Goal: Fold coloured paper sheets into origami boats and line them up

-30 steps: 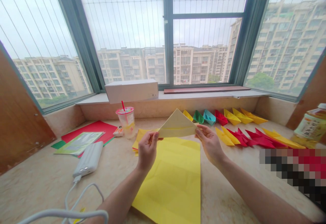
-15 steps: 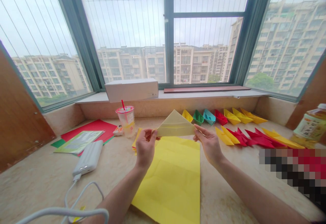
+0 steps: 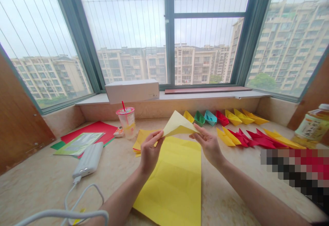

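Note:
Between my hands a folded yellow paper [image 3: 177, 123] is held up, a triangle with its point away from me and its near edge bowed. My left hand [image 3: 151, 149] pinches its left corner between thumb and fingers. At the right corner, my right hand [image 3: 208, 143] grips it the same way. Below lies a large yellow sheet [image 3: 177, 178] with faint creases, flat on the counter. Behind my left hand is a small stack of yellow and red paper [image 3: 142, 140], partly covered.
Folded paper boats [image 3: 232, 117] and other folded paper shapes [image 3: 257, 138] line the right back. A drink bottle [image 3: 312, 125] stands far right. To the left are a lidded cup [image 3: 128, 123], a power bank [image 3: 88, 159] with a white cable [image 3: 61, 214], and red sheets [image 3: 89, 130].
The folded paper has tilted and its near edge, straight before, now bows upward. My left hand has turned and shifted slightly right; the right hand has moved slightly left.

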Demonstrator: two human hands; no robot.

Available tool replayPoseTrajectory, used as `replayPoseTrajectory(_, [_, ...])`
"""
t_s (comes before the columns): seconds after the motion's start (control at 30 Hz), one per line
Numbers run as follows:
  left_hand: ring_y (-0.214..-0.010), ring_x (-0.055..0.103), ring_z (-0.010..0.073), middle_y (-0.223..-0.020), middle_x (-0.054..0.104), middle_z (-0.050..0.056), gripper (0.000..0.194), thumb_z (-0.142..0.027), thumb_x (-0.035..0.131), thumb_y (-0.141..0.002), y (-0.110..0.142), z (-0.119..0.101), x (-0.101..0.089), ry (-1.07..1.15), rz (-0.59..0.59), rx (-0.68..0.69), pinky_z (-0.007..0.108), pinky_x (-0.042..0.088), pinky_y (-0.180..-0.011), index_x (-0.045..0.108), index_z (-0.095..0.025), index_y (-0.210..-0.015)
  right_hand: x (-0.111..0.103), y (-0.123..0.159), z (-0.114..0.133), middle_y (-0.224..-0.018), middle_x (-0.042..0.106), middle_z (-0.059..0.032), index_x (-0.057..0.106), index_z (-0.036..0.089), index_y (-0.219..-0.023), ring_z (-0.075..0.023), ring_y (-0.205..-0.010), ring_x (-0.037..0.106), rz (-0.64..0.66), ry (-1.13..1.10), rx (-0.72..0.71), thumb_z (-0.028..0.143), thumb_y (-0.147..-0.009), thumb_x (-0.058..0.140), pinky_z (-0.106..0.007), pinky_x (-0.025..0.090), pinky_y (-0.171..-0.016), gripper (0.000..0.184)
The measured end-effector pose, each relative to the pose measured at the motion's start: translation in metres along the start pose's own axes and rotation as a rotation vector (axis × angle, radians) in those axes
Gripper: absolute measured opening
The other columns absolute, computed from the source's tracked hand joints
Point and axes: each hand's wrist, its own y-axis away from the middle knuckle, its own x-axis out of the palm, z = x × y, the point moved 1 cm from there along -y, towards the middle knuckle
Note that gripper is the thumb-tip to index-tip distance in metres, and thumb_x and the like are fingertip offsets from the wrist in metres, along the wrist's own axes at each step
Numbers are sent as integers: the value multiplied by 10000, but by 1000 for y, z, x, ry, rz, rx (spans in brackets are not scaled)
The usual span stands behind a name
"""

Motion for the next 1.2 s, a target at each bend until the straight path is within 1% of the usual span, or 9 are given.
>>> replayPoseTrajectory(0.13, [-866, 716, 189, -1023, 754, 74, 207, -253, 614, -899, -4, -1, -6, -88, -41, 41, 321, 585, -815, 756, -204, -1041, -4, 2, -3, -878, 760, -49, 707, 235, -1168, -203, -772, 736, -16, 162, -173, 365, -889, 631, -373, 593, -761, 318])
replayPoseTrajectory(0.27, [-919, 721, 208, -1028, 764, 73, 197, -242, 617, -892, -6, -2, -10, -113, -56, 50, 339, 583, -847, 763, -201, -1018, -10, 5, 0, -1072, 757, -67, 733, 252, -1122, -246, -942, 729, -75, 368, -317, 327, -904, 615, -404, 584, -850, 259])
replayPoseTrajectory(0.43, [-950, 725, 232, -1046, 763, 78, 205, -245, 620, -879, 2, -4, -2, -55, -14, -10, 379, 572, -895, 765, -208, -1019, -8, 12, 9, -1099, 749, -58, 742, 254, -1100, -247, -1004, 723, -123, 495, -494, 252, -907, 620, -381, 588, -877, 228])
replayPoseTrajectory(0.57, [-905, 733, 245, -1026, 768, 79, 213, -262, 658, -846, 17, -11, 15, 109, 97, -171, 387, 579, -874, 768, -201, -1017, 3, 21, 11, -1173, 715, -61, 710, 278, -1165, -246, -1031, 713, -23, 577, -631, 199, -910, 614, -399, 576, -903, 283])
replayPoseTrajectory(0.7, [-925, 721, 253, -996, 773, 62, 221, -307, 706, -815, 28, -27, 30, 433, 223, -379, 386, 570, -885, 769, -202, -999, 19, 30, 11, -1227, 687, -58, 667, 304, -1235, -269, -1127, 667, 140, 688, -697, 185, -915, 599, -462, 525, -978, 348])
replayPoseTrajectory(0.83, [-1020, 689, 255, -1058, 756, 86, 256, -320, 712, -816, 29, -40, 32, 661, 295, -483, 406, 502, -998, 755, -178, -1024, 33, 37, 13, -1343, 612, -98, 516, 248, -1405, -272, -1281, 552, 283, 769, -738, 156, -937, 534, -489, 470, -1038, 477])
replayPoseTrajectory(0.93, [-1085, 662, 255, -1134, 726, 115, 296, -342, 692, -838, 27, -40, 30, 777, 329, -540, 416, 467, -1034, 723, -159, -1069, 38, 42, 15, -1449, 505, -140, 399, 180, -1482, -285, -1382, 429, 338, 838, -746, 196, -947, 513, -504, 422, -1086, 547])
replayPoseTrajectory(1.07, [-1035, 678, 242, -1097, 727, 124, 328, -329, 737, -800, 24, -30, 30, 838, 216, -645, 409, 495, -991, 670, -136, -1056, 40, 43, 16, -1489, 460, -136, 408, 171, -1473, -290, -1409, 380, 448, 880, -753, 205, -955, 484, -521, 388, -1110, 525])
replayPoseTrajectory(1.2, [-989, 688, 225, -1167, 691, 119, 566, -289, 762, -769, 17, -27, 27, 833, 117, -707, 397, 546, -899, 516, -190, -1268, 32, 34, 17, -1394, 575, -96, 531, 252, -1379, -258, -1328, 485, 506, 858, -776, 157, -941, 498, -496, 431, -1070, 450])
